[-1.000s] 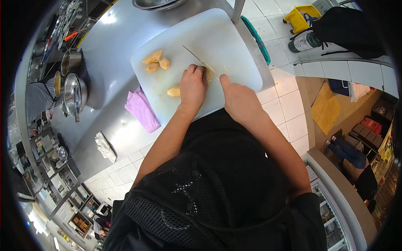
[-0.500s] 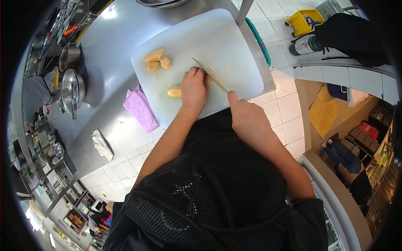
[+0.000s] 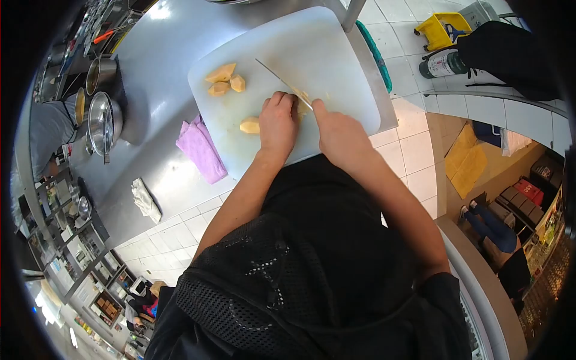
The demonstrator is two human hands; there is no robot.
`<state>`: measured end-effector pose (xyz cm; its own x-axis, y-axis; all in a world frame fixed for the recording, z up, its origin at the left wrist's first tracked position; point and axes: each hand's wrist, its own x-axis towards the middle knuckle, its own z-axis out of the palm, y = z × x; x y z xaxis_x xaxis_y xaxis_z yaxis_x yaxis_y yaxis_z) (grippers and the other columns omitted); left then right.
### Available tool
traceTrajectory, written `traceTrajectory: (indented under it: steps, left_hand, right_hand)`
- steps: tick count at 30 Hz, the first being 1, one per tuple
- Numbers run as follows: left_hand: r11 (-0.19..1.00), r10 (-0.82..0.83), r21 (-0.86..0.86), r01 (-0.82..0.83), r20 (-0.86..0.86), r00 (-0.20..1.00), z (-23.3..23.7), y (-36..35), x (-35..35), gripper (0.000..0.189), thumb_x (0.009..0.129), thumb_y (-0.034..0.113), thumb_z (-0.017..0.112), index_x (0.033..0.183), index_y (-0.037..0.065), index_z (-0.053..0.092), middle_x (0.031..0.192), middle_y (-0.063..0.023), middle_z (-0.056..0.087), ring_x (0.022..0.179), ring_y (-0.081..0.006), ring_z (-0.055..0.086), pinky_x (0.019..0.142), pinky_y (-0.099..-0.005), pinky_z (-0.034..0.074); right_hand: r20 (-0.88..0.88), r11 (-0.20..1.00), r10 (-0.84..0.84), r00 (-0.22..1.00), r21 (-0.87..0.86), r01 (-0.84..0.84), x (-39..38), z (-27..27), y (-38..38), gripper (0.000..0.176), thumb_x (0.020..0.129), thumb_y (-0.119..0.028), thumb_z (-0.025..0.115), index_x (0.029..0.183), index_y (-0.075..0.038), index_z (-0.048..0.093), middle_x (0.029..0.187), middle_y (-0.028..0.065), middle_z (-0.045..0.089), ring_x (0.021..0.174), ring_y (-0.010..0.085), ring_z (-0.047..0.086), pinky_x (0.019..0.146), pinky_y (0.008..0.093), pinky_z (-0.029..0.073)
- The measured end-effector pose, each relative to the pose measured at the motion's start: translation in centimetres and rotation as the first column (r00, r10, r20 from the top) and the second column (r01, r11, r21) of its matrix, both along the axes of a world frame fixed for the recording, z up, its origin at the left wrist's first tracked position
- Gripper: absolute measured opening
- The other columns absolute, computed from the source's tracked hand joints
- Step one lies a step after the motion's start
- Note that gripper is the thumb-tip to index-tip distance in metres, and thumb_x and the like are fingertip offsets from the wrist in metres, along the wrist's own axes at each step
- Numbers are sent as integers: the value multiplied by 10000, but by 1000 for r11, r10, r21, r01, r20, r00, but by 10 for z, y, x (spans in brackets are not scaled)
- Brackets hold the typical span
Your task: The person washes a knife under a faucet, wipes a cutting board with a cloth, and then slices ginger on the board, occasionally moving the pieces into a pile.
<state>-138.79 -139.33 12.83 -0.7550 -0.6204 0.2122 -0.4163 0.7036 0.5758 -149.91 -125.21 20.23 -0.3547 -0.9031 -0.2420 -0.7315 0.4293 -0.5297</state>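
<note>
On the white cutting board my left hand is closed over a pale yellow piece, mostly hidden under the fingers. My right hand grips a knife, whose blade slants to the upper left just beyond my left fingertips. Thin yellow strips lie beside the blade. One peeled yellow piece rests left of my left hand, and several more pieces sit together at the board's upper left.
Left of the board lie a purple cloth and a white cloth on the steel table. Metal bowls and pots stand farther left. A person in grey is at the far left edge.
My right hand and the knife have moved up and to the left over the board. My left hand stays in nearly the same place.
</note>
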Motion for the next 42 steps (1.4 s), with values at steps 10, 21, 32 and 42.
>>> traceTrajectory:
  steps: [10,21,32,42]
  left_hand:
    - [1000,10,16,-10,5,1000,1,3,5,139,903,-3,717,1041,7,727,1073,-151,702,975,-396,660,855,-494,554]
    - [1000,-11,24,11,4,1000,1,1,6,171,888,-39,712,1056,-6,712,1084,-161,691,981,-405,651,860,-499,557]
    - [1000,-27,-12,27,33,999,5,6,7,197,879,-19,721,1073,17,712,1092,-133,687,981,-375,664,845,-482,569]
    - [1000,-12,-3,12,13,1000,0,9,13,226,865,-21,709,1087,22,720,1102,-133,680,986,-372,683,832,-483,579]
  right_hand:
    - [-15,998,38,999,-42,-38,-11,-6,-9,271,928,-6,574,1191,19,513,793,244,719,755,442,742,691,575,584]
    - [42,997,63,997,39,-64,-19,33,3,296,921,-5,579,1210,25,525,822,261,724,804,475,739,737,589,582]
    - [75,996,67,995,55,-72,-22,32,14,268,975,-19,568,1236,13,515,813,270,693,801,500,697,721,614,526]
    - [70,994,83,994,63,-87,-19,13,22,296,918,-1,605,1205,41,546,821,253,729,799,468,742,701,569,584]
